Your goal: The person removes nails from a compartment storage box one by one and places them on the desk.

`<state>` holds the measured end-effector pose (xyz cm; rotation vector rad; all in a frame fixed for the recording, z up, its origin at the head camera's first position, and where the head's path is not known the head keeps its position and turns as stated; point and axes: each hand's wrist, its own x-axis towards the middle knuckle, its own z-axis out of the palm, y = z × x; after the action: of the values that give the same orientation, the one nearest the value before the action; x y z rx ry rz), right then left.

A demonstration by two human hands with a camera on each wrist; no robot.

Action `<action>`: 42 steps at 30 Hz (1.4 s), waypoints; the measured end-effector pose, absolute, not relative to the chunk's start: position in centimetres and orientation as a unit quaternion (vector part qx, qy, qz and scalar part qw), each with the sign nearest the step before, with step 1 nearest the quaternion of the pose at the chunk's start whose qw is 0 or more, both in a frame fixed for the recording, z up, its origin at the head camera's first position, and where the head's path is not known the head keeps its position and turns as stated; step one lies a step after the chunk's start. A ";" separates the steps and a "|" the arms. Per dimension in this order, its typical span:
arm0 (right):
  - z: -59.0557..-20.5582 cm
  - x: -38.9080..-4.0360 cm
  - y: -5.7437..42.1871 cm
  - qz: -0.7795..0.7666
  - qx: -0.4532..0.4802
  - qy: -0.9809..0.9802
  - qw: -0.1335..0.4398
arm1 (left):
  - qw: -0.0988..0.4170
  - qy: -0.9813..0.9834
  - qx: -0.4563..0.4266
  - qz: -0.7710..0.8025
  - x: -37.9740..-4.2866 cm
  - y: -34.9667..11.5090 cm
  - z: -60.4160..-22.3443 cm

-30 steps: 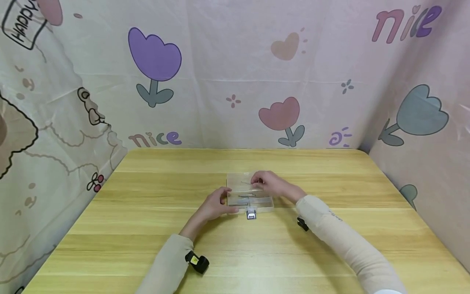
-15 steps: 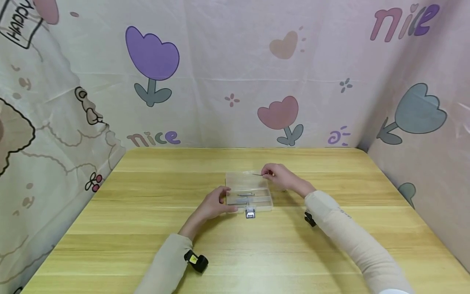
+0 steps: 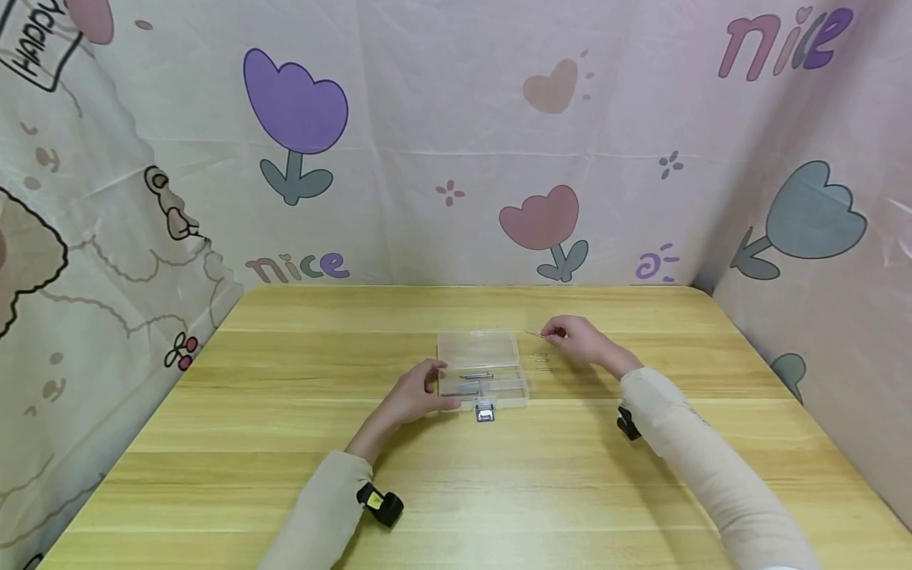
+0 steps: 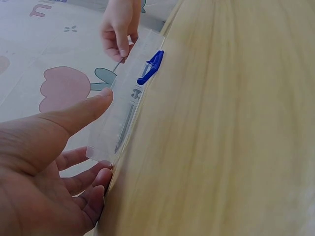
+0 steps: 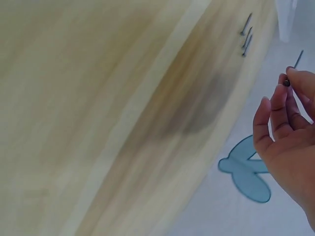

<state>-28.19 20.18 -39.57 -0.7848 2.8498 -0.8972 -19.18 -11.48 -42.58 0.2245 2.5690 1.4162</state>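
Observation:
A clear plastic box [image 3: 522, 393] with compartments lies on the table, its lid [image 3: 477, 348] folded back. Several long nails [image 3: 460, 393] rest inside it. My left hand [image 3: 416, 393] holds the box's left end between thumb and fingers. Off the box's far right corner, my right hand [image 3: 580, 340] pinches one nail [image 5: 299, 59] by its head end, above the table. Three loose nails [image 5: 247, 44] lie on the wood just right of the box, heads showing in the right wrist view. A blue latch [image 4: 151, 68] hangs at the box's front.
The wooden table [image 3: 456, 491] reaches back to a printed cloth [image 3: 427, 95] with flowers and lettering. More cloth hangs on both sides. A black wrist camera [image 3: 381, 505] is strapped to the left sleeve, and another [image 3: 628, 423] to the right.
My right hand has moved right with a nail, from over the open lid to beyond the box's right side. The loose nails there have come into view. My left hand stays on the box.

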 end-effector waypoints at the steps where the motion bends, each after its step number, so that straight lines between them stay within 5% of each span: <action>1: -39.6 -28.2 20.4 -0.290 -0.251 0.923 0.028 | 0.100 0.869 0.076 0.479 -19.2 -11.5 -42.6; 42: -41.7 -28.4 25.3 -0.287 -0.217 0.929 0.084 | 0.099 0.868 0.078 0.480 -19.3 -11.5 -42.8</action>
<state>-28.39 25.25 -41.71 -0.6471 2.7734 -0.8577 -19.25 -11.53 -42.78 0.2305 2.5678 1.4210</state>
